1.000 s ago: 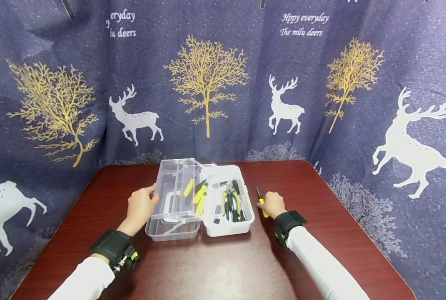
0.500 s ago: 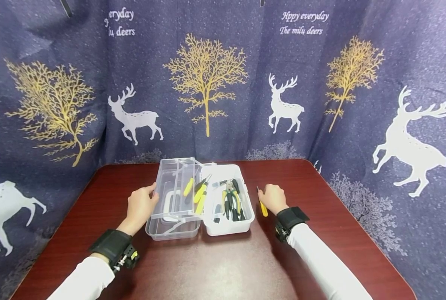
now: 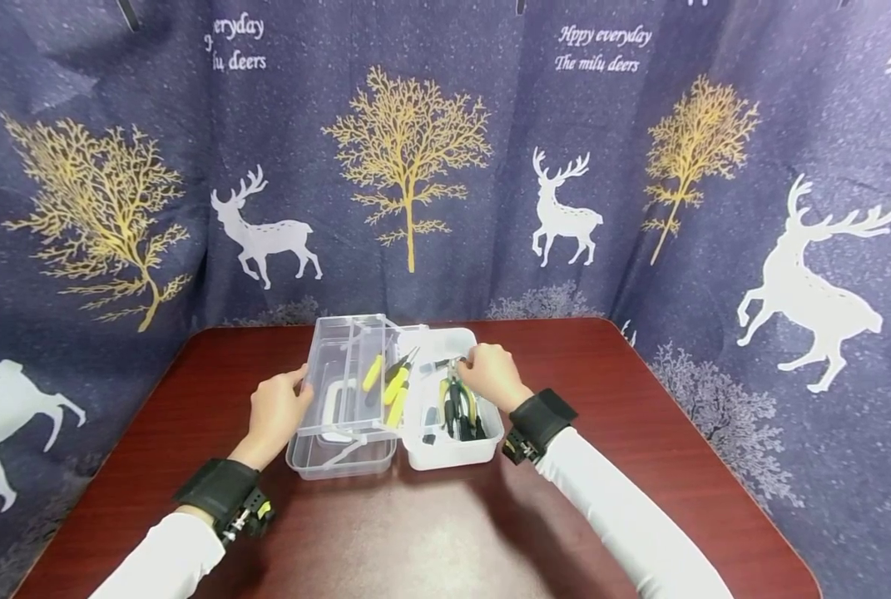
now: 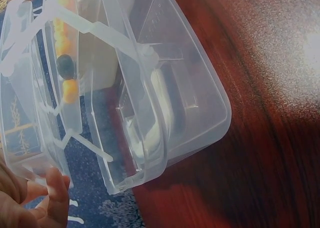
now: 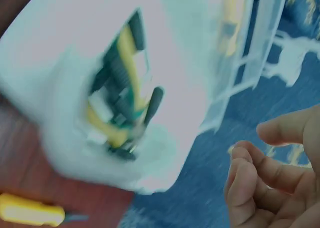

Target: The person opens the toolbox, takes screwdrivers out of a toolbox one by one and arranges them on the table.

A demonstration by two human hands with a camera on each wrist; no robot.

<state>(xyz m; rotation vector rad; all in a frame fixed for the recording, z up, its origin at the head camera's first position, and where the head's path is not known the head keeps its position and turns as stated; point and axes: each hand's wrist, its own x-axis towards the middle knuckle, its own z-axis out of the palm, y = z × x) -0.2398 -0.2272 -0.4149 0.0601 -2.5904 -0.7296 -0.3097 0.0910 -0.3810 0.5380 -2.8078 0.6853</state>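
An opened toolbox has a white base [image 3: 452, 456] on the right and a clear lid [image 3: 340, 470] with clear fold-out trays [image 3: 333, 333] on the left. My left hand [image 3: 276, 412] grips the outer edge of the trays, fingers at their corner in the left wrist view. Over the base's far right part is my right hand [image 3: 490, 373], holding nothing, with thumb and fingers apart in the right wrist view. Below it in the base lie pliers [image 5: 131, 52] with yellow-and-green handles among dark-handled tools. A yellow-handled screwdriver [image 5: 32, 209] lies on the table beside the base.
Yellow-handled tools [image 3: 396, 387] lie in the trays between lid and base. The toolbox stands on a dark red table [image 3: 228, 358], before a blue curtain [image 3: 445, 274] printed with deer and trees.
My right hand has let go of the screwdriver beside the base and moved left, over the base. The left hand stays at the trays.
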